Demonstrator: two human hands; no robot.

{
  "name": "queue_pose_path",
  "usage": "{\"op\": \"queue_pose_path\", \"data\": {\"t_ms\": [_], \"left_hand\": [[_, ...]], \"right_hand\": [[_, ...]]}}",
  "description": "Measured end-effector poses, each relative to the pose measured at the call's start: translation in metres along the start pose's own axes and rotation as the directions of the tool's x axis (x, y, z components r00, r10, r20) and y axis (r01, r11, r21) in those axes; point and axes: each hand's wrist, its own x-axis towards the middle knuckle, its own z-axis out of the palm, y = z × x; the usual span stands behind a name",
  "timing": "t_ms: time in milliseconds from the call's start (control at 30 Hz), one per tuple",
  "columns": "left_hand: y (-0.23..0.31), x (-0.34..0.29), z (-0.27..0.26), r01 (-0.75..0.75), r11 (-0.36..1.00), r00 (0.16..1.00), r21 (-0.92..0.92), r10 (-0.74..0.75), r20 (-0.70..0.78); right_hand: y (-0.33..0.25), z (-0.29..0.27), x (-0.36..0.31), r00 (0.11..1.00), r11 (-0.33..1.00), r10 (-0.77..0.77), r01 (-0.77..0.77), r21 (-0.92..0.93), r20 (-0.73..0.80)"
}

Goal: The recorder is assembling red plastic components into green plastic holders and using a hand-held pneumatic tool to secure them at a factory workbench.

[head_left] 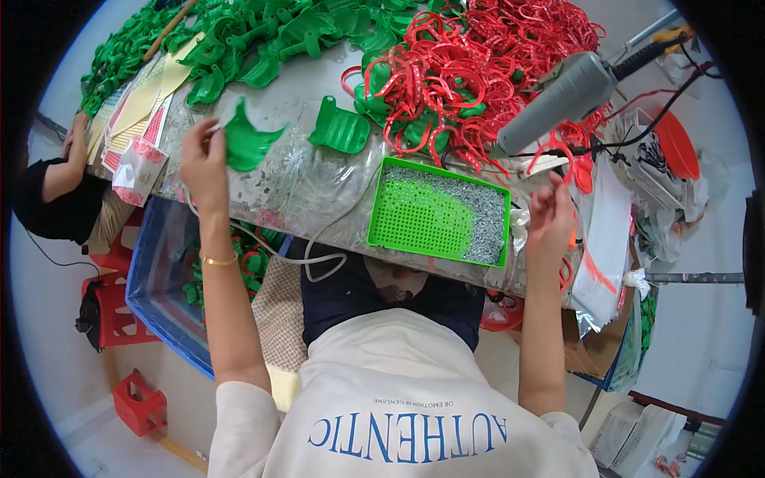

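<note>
My left hand (205,167) is raised over the left part of the table, thumb and fingers closed on the edge of a green curved plastic piece (250,140), slightly blurred. A similar green ribbed piece (340,126) lies on the table to its right. My right hand (550,215) is beyond the right side of a bright green tray (508,231), fingers curled. A thin red plastic strap (567,151) arches up from its fingertips. Small silvery metal parts (488,227) are heaped along the tray's far and right sides; its perforated bottom shows elsewhere.
Red straps (494,56) and green pieces (307,32) are piled at the back. A grey cylindrical tool (550,103) with cables slants in from the right. At left sit a floral box (139,174), card sheets and another person's arm (68,175). A blue-lined bin (163,279) stands below.
</note>
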Motion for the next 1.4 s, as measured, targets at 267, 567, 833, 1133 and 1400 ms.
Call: {"op": "queue_pose_path", "data": {"t_ms": [267,567,833,1133,1400], "left_hand": [[0.104,-0.084,-0.026,0.516,0.792,0.669,-0.327,-0.134,0.731],[0.113,-0.126,0.039,0.779,0.431,0.531,-0.456,-0.068,0.844],[0.135,-0.186,0.034,0.714,-0.172,0.665,-0.679,-0.138,0.734],[0.129,-0.187,0.038,0.650,-0.293,0.631,-0.701,-0.305,0.713],[0.138,-0.188,0.055,0.717,-0.333,0.547,-0.613,-0.278,0.790]], "right_hand": [[-0.006,0.045,-0.123,0.877,0.796,-0.224,0.416,-0.439,0.424],[0.009,0.068,-0.115,0.829,0.906,0.360,-0.202,-0.372,0.427],[0.043,0.083,-0.114,0.961,0.788,-0.035,0.195,-0.584,0.273],[0.037,0.095,-0.106,0.798,0.462,-0.317,0.602,-0.651,0.513],[0.000,0.109,-0.121,0.601,0.194,-0.166,0.797,-0.572,0.782]]}}
